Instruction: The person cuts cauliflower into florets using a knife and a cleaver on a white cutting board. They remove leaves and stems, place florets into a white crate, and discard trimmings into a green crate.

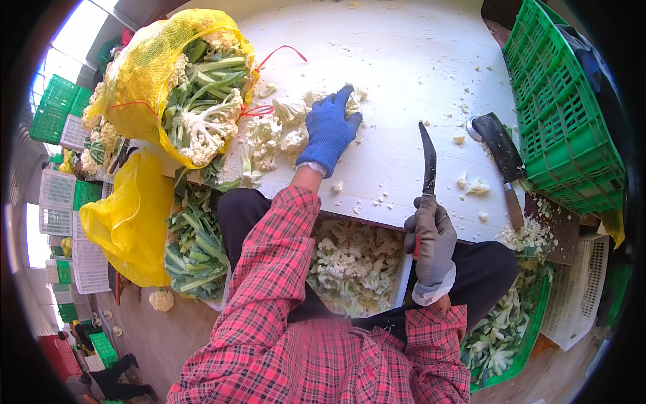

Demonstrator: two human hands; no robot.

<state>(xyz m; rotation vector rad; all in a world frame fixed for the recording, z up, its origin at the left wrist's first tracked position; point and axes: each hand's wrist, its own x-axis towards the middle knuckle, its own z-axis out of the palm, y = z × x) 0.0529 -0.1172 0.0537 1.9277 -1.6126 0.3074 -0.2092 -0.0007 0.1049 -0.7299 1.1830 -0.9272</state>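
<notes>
My left hand, in a blue knit glove, reaches over the white tabletop with its fingers on a cauliflower piece. More cauliflower florets lie beside it, to the left. In a grey-brown glove, my right hand is closed around the red handle of a curved knife, whose dark blade points away from me over the table's near edge. A yellow mesh sack full of cauliflower heads lies open at the table's left. Between my knees sits a container of cut florets.
A cleaver lies on the table's right, near a green plastic crate. A green crate of leaves stands lower right. Leaves and an empty yellow mesh sack are at the left. Further left, a person is near stacked crates.
</notes>
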